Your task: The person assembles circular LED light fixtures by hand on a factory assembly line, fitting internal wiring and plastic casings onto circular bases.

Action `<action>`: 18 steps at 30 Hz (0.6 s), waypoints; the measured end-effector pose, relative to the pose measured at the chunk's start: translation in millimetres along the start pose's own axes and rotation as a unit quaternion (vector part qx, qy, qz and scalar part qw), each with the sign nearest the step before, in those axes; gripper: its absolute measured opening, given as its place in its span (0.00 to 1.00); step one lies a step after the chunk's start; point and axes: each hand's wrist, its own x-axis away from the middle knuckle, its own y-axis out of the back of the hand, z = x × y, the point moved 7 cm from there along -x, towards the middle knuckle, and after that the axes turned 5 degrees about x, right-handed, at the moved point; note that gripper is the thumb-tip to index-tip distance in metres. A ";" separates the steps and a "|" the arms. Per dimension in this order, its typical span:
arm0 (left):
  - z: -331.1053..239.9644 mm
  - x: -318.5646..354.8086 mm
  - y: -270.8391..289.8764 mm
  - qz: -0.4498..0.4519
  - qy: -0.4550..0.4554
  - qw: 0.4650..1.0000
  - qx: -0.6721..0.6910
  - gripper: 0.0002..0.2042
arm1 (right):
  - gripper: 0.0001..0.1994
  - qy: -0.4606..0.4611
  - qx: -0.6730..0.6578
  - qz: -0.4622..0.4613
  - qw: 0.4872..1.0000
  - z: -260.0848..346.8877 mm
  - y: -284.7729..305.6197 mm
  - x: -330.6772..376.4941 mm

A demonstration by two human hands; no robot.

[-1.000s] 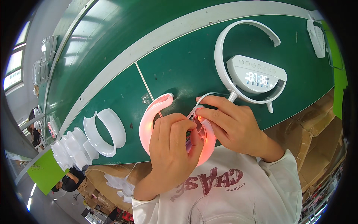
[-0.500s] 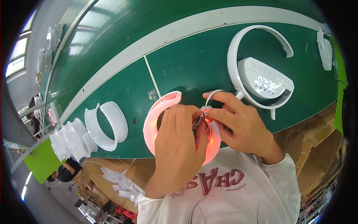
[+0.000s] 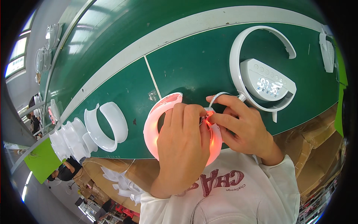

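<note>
A C-shaped lamp shell (image 3: 151, 128) glows pink-red on the near side of the green table, close to my body. My left hand (image 3: 182, 143) is closed around its inner edge, with fingers bent and pressed together. At the shell's right end my right hand (image 3: 244, 125) pinches a small part that the fingertips hide. A thin white cable (image 3: 220, 94) arches over the right index finger. It runs to a white clock lamp (image 3: 266, 82), whose ring frame (image 3: 234, 59) curves around a lit digital display. Small wires or a board inside the glowing shell are mostly covered by my hands.
To the left lie a white curved shell (image 3: 117, 125) and several nested white shells (image 3: 72, 140). A white part (image 3: 327, 54) stands at the far right of the green table (image 3: 186, 67). Cardboard (image 3: 311, 160) lies below the table's edge. Another person (image 3: 69, 170) is at lower left.
The glowing shell has tilted slightly and my left hand now covers more of its opening. My right fingers have moved a little lower and to the right. The clock lamp has shifted slightly right.
</note>
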 end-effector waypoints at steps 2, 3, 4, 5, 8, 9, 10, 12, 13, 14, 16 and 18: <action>1.6 0.1 4.1 0.010 0.013 0.999 0.034 0.09 | 0.13 0.000 0.018 -0.006 1.000 -0.5 1.5 -0.2; 0.7 1.8 8.4 0.012 0.011 0.999 0.034 0.09 | 0.13 0.002 0.016 -0.003 1.000 -0.3 1.3 0.2; 2.4 6.0 12.9 0.020 0.028 0.997 0.066 0.11 | 0.13 0.003 0.014 -0.001 1.000 0.2 0.9 1.5; 4.7 9.8 15.7 0.028 0.044 0.994 0.097 0.12 | 0.13 0.001 0.015 -0.003 1.000 -0.5 1.3 2.6; 6.9 21.0 28.3 -0.039 -0.007 0.995 0.086 0.13 | 0.12 -0.003 0.006 -0.006 1.000 -1.5 0.9 3.1; 6.8 24.6 28.8 -0.038 -0.008 0.996 0.085 0.13 | 0.12 -0.005 0.002 -0.007 1.000 -1.6 0.5 2.9; 4.3 28.1 30.6 -0.048 -0.023 0.997 0.063 0.13 | 0.12 -0.007 -0.001 -0.007 1.000 -1.7 0.3 2.6; 1.7 32.3 32.1 -0.059 -0.039 0.997 0.039 0.13 | 0.12 -0.004 -0.002 -0.004 1.000 -0.2 -0.3 1.8; -0.1 34.0 32.4 -0.066 -0.054 0.996 0.037 0.14 | 0.12 -0.003 -0.002 -0.001 1.000 0.8 -0.8 1.1; -1.6 33.8 31.0 -0.070 -0.068 0.995 0.036 0.14 | 0.12 -0.004 -0.001 -0.001 1.000 -1.0 -0.8 1.3; -3.3 23.9 27.9 -0.044 -0.091 0.995 0.018 0.15 | 0.12 -0.003 0.005 -0.002 1.000 -2.2 -0.8 1.9; -5.2 22.8 23.4 -0.019 -0.115 0.993 0.001 0.15 | 0.12 -0.005 0.007 -0.005 1.000 -2.4 -1.3 3.8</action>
